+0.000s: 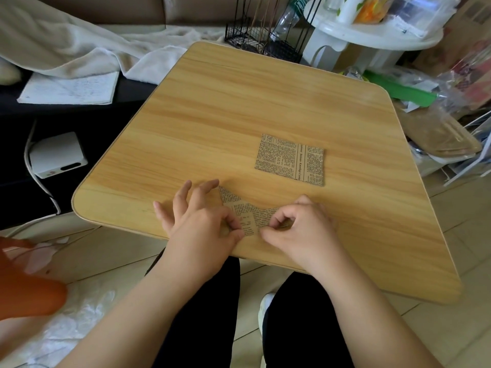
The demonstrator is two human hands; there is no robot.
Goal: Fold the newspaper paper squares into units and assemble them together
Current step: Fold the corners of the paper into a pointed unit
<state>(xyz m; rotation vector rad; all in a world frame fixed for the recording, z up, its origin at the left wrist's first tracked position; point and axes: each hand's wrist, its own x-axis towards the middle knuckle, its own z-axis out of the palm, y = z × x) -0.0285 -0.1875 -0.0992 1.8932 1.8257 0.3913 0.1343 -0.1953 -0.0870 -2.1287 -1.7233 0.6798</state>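
Observation:
A partly folded newspaper-print paper piece [248, 213] lies near the front edge of the wooden table [239, 107]. My left hand [202, 221] pinches its left side with thumb and forefinger, the other fingers lifted. My right hand [297, 229] pinches its right side, fingers curled over the paper. A flat unfolded newspaper-print square [291, 159] lies on the table a little beyond and to the right of my hands, untouched.
Left of the table are a white box with a cable [57, 155], a notebook [69, 88] and a pale blanket [79, 43]. Behind stand a black wire rack [265, 41] and a white round stand [372, 35]. Bags and clutter [438, 123] fill the right.

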